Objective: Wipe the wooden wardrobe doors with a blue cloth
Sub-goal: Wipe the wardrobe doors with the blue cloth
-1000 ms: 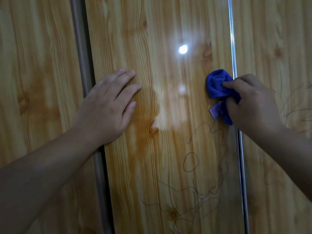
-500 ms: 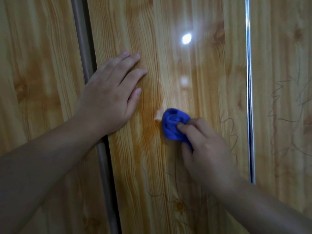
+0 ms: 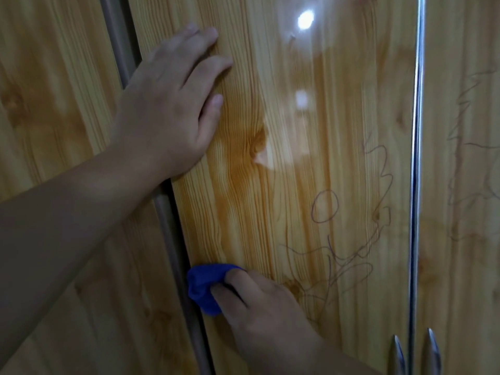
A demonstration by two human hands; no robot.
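Three glossy wood-grain wardrobe panels fill my view: left door point(image 3: 54, 90), middle door point(image 3: 311, 158), right door point(image 3: 460, 104).

1. Left hand point(image 3: 173, 104): mine, laid flat on the middle door near its left edge, in the upper part of the view. Its fingers are straight, slightly spread, pointing up and to the right, and hold nothing. The heel of the palm lies across the grey strip point(image 3: 116, 36).

2. Right hand point(image 3: 259, 307): mine, low on the middle door. Its fingers are curled round the blue cloth point(image 3: 203, 285) and press it against the wood.

3. Blue cloth: bunched into a wad at the lower left edge of the middle door, just beside the grey strip. It may be touching the strip, but the spot is dim and soft.

4. Grey strip: a vertical rail between the left door and the middle door.

5. Chrome strip point(image 3: 416, 131): a bright vertical line between the middle door and the right door.

6. Metal handles point(image 3: 433, 353): two, at bottom right, one on either side of the chrome strip, with only their pointed upper ends in view.

7. Pen scribbles point(image 3: 324, 207): thin dark lines on the lower right of the middle door, one a closed loop, with more on the right door.

8. Light glare point(image 3: 305, 19): a round white spot near the top of the middle door, with a fainter patch below it.
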